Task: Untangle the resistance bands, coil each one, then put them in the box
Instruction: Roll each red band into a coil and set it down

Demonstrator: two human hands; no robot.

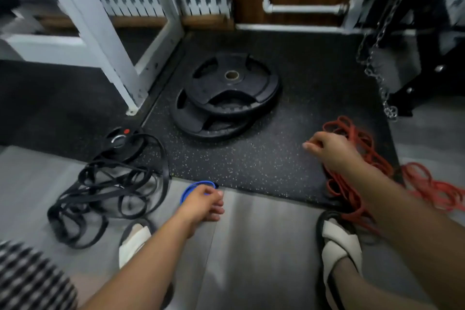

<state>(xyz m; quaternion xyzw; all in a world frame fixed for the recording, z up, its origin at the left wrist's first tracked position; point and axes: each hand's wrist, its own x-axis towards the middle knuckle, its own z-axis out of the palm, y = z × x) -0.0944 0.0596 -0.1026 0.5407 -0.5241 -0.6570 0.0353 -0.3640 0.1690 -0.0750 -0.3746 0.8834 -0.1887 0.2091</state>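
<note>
**Blue band coiled in left hand; red tangle under right hand, box not in view**

Step in hand, as judged: securing a finished coil and starting on the red bands. The left hand [201, 202] has its fingers curled round a small blue resistance band [189, 190], which sits as a tight coil low over the grey floor [264, 246]. Recommended: keep the pinch across all turns so the coil does not spring apart. The right hand [332, 152] hovers over the red resistance bands [352, 184] with fingers curled; whether it grips a strand cannot be told. Recommended: lift one loop clear and follow it out rather than pull on the mass.

Condition of items: red bands lie knotted across the speckled rubber mat [251, 158] edge, a second red heap just beside. Black resistance bands [105, 191] lie in a loose, overlapping tangle near the left foot, untouched.
</note>
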